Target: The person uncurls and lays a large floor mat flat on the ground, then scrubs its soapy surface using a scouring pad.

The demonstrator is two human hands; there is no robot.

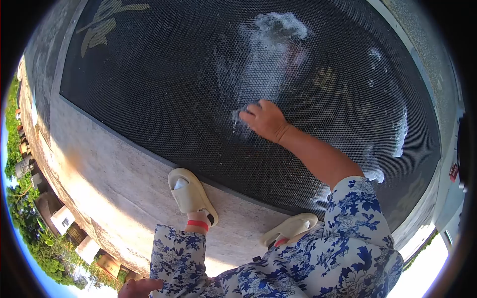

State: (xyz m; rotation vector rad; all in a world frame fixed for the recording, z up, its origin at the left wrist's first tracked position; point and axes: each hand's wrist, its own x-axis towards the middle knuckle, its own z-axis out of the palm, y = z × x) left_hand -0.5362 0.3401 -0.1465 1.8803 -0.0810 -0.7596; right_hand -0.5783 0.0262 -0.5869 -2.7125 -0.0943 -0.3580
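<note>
A dark honeycomb-textured mat point(149, 99) covers much of the ground in the head view. White suds point(263, 69) form a broad streak across its upper middle. At the streak's lower end, my right hand point(264, 120) is down at the mat with its fingers curled; what it holds, if anything, is hidden. My left hand point(140, 288) is at the bottom left edge beside the patterned sleeve, partly cut off, and its fingers are unclear.
My feet in cream slippers point(190, 197) stand at the mat's near edge on concrete paving point(119, 169). More foam point(401, 131) lies on the mat's right side. Pots and plants point(62, 218) line the far left.
</note>
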